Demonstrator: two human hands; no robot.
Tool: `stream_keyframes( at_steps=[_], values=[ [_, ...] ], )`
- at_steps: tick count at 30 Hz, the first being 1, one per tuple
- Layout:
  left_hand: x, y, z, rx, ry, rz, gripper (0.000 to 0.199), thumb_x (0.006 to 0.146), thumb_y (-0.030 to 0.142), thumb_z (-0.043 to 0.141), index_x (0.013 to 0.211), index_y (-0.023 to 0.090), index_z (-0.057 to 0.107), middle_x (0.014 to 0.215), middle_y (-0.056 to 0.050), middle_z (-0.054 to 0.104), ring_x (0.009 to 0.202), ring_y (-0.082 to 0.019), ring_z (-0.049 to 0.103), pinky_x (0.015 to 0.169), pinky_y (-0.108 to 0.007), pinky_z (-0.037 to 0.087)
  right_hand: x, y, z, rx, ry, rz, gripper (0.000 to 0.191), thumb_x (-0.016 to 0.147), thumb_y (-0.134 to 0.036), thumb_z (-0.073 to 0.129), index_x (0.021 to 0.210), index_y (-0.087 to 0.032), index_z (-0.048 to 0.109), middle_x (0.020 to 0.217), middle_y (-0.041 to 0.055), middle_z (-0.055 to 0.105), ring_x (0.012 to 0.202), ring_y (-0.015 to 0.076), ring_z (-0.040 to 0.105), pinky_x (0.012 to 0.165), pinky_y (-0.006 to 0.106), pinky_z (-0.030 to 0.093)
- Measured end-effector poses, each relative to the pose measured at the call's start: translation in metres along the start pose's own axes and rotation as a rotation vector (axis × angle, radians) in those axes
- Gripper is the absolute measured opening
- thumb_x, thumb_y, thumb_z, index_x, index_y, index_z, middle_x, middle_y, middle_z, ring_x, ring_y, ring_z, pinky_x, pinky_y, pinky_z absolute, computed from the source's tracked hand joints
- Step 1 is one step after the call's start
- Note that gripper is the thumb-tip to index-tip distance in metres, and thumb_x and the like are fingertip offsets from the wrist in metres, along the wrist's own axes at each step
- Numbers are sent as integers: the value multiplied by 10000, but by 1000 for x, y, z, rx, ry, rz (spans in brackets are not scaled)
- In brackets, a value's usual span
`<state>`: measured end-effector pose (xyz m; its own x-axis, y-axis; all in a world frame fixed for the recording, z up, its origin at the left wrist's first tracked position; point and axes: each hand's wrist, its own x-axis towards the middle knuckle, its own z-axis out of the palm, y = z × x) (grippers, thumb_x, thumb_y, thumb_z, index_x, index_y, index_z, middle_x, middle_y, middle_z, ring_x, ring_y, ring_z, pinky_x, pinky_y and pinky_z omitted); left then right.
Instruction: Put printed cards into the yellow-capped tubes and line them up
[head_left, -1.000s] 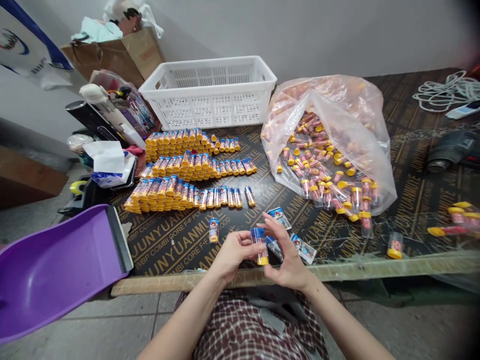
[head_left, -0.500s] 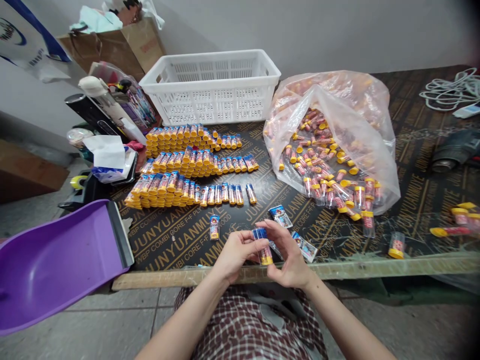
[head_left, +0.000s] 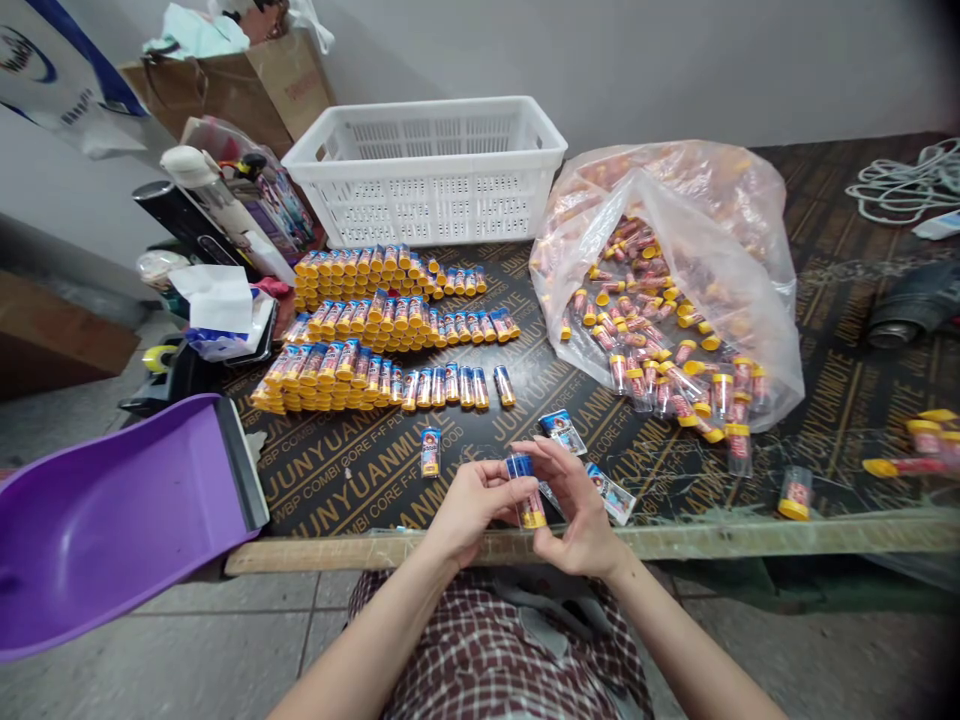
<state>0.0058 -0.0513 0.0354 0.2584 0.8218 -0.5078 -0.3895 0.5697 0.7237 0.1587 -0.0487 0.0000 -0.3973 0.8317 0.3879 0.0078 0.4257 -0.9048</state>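
Note:
My left hand (head_left: 471,508) pinches a small clear plastic tube (head_left: 531,508) with a yellow cap at its lower end and a blue printed wrapper round its upper part. My right hand (head_left: 579,520) curls around the same tube from the other side, fingertips at its top and thumb by the yellow cap. Partly hidden behind the right fingers lie flat printed wrappers (head_left: 613,494), with another wrapper (head_left: 562,432) just beyond. One wrapped tube (head_left: 430,453) stands apart, left of my hands.
Wrapped tubes (head_left: 330,375) are stacked in rows at left, before a white basket (head_left: 427,195). A plastic bag (head_left: 757,260) spills unwrapped tubes; one tube (head_left: 795,495) stands near the table edge. A purple dustpan (head_left: 127,520) juts out left, and a heat gun (head_left: 907,305) lies right.
Both hands keep nearly the same place and grip on the tube. The view has shifted very slightly; nothing on the table has visibly moved.

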Motion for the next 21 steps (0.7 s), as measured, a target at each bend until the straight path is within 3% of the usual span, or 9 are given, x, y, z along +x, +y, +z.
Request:
stream_keyframes(
  at_steps=[8, 11, 13, 15, 18, 21],
  values=[
    [1, -3, 1, 4, 30, 15, 426, 550, 391, 829, 798, 79, 678, 654, -28, 636, 543, -81, 533, 546, -207, 425, 2, 1, 4, 43, 12, 14, 899, 603, -27, 529, 1424, -264, 250, 1379, 100, 435, 1247, 270, 465, 1058, 455, 391],
    [2, 3, -10, 19, 72, 49, 430, 531, 431, 824, 739, 97, 652, 638, -25, 635, 533, -91, 541, 553, -223, 436, 7, -1, 11, 70, -22, 77, 887, 677, -66, 560, 1445, -294, 180, 1459, 89, 340, 1308, 264, 399, 1098, 473, 333],
    [2, 13, -28, 99, 169, 109, 425, 524, 450, 815, 695, 110, 625, 636, -33, 644, 536, -108, 558, 548, -233, 436, 13, 1, 18, 101, -49, 114, 894, 733, -141, 594, 1462, -315, 107, 1522, 77, 222, 1359, 268, 323, 1120, 502, 280],
    [2, 24, -54, 265, 352, 208, 416, 522, 456, 806, 676, 127, 604, 619, -28, 641, 528, -117, 555, 529, -233, 420, 20, 7, 27, 152, -55, 188, 879, 789, -240, 611, 1467, -338, 59, 1540, 75, 179, 1380, 267, 288, 1116, 525, 268],
    [3, 37, -96, 666, 649, 312, 400, 526, 470, 792, 670, 148, 603, 558, 2, 598, 514, -122, 528, 515, -232, 380, 32, 22, 45, 257, -42, 411, 747, 873, -344, 553, 1463, -358, 96, 1485, 112, 318, 1339, 252, 377, 1066, 536, 334],
    [6, 38, -123, 1042, 762, 271, 404, 582, 529, 742, 668, 155, 615, 552, -7, 587, 544, -147, 542, 537, -245, 370, 44, 35, 69, 394, -53, 569, 626, 913, -374, 495, 1454, -338, 182, 1402, 142, 444, 1266, 240, 480, 1029, 529, 380]
  ],
)
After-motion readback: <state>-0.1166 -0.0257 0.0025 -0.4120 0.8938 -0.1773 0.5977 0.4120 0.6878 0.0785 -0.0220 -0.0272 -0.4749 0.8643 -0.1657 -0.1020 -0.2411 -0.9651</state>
